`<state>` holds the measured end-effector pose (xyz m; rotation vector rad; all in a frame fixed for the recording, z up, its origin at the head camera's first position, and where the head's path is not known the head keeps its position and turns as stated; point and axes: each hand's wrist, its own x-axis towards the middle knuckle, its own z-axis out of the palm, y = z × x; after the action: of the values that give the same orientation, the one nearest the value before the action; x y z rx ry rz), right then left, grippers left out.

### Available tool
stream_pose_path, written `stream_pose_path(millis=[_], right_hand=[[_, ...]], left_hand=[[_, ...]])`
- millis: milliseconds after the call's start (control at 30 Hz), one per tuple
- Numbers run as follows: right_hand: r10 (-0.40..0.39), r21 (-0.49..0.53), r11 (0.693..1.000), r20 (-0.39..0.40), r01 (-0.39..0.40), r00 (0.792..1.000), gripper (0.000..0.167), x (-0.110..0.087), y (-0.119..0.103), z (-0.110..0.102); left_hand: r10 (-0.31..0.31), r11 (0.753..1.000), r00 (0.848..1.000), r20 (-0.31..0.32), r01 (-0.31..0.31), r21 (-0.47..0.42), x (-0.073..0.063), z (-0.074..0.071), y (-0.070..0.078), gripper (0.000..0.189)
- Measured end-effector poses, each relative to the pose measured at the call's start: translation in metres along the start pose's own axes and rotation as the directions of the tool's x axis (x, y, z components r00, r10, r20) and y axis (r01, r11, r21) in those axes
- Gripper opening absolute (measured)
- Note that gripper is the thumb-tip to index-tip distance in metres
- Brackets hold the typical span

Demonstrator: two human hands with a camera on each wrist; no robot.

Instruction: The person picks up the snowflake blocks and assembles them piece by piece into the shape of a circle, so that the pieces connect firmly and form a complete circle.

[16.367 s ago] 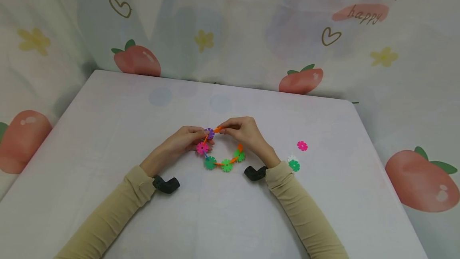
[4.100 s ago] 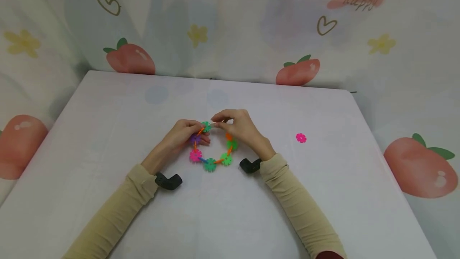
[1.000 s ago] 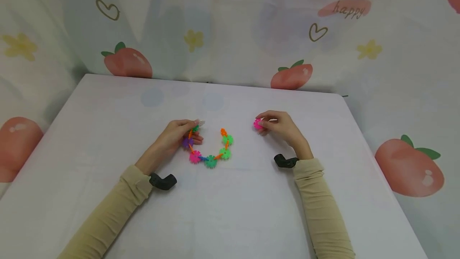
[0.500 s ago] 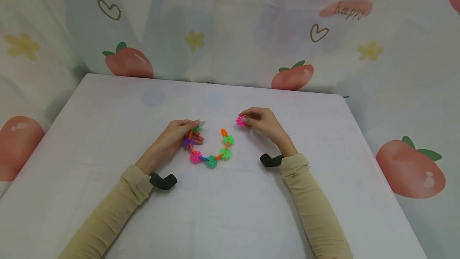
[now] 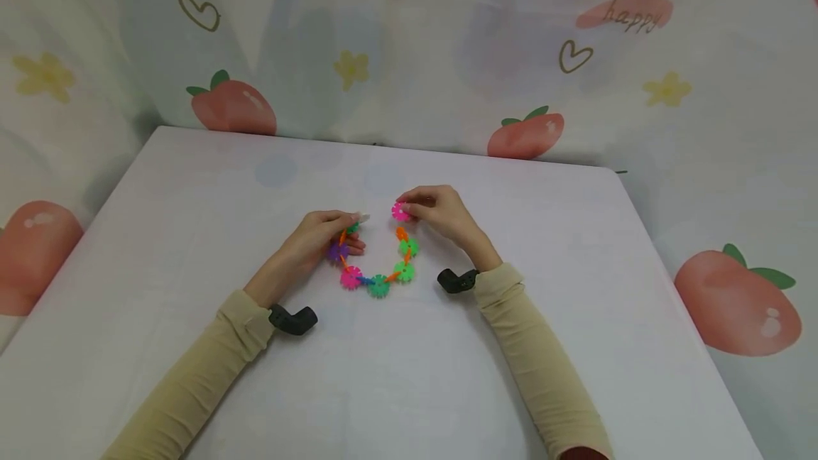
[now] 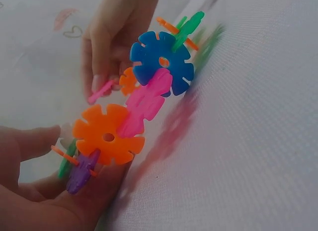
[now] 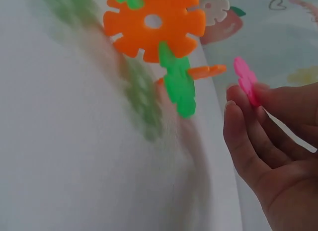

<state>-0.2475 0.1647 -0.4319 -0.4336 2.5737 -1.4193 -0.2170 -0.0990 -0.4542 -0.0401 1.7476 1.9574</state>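
A curved chain of interlocking snowflake discs stands on edge on the table, with a gap at its far side. My left hand (image 5: 316, 236) pinches its left end, at a green disc (image 5: 352, 228) next to the white end disc (image 5: 364, 218). At the right end is an orange disc (image 5: 401, 233). My right hand (image 5: 447, 218) pinches a loose pink disc (image 5: 399, 211) between thumb and fingers, just beyond that orange disc and apart from it. In the left wrist view a blue disc (image 6: 149, 57) and another orange disc (image 6: 92, 131) show along the chain. Fingers partly hide the green disc.
The chain rests on a white cloth-covered table (image 5: 396, 375). Behind it hangs a fruit-printed curtain (image 5: 415, 91). A black wrist mount (image 5: 294, 320) sticks out at the left cuff, another mount (image 5: 456, 280) at the right.
Since the oldest frame, green and white discs from the table have joined the chain. My right hand has picked up the pink disc and carried it left; my left hand keeps its hold.
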Motion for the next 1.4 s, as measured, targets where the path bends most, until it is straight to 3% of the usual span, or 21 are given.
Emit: stream_pose_path(millis=[467,733,1033,1267,1400], right_hand=[[-0.045,0.022,0.999,0.081,0.043,0.996,0.02,0.015,-0.012,0.023],[-0.042,0.054,0.998,0.082,0.038,0.996,0.019,0.016,-0.012,0.028],[0.014,0.073,0.997,0.076,-0.02,0.997,0.015,0.014,-0.019,0.033],[0.006,0.088,0.996,0.083,-0.013,0.997,0.016,0.013,-0.021,0.034],[-0.006,0.056,0.998,0.056,0.003,0.998,0.023,0.01,-0.016,0.031]], left_hand=[[0.016,1.0,1.0,0.018,-0.016,0.012,0.0,0.0,0.0,0.042],[0.028,0.999,0.999,0.015,-0.029,0.04,0.001,0.002,0.0,0.041],[0.066,0.991,0.998,-0.018,-0.064,0.117,0.001,0.003,0.0,0.039],[0.108,0.976,0.994,-0.018,-0.103,0.191,0.001,0.004,0.0,0.038],[0.109,0.978,0.994,-0.002,-0.106,0.177,0.0,0.005,0.0,0.041]])
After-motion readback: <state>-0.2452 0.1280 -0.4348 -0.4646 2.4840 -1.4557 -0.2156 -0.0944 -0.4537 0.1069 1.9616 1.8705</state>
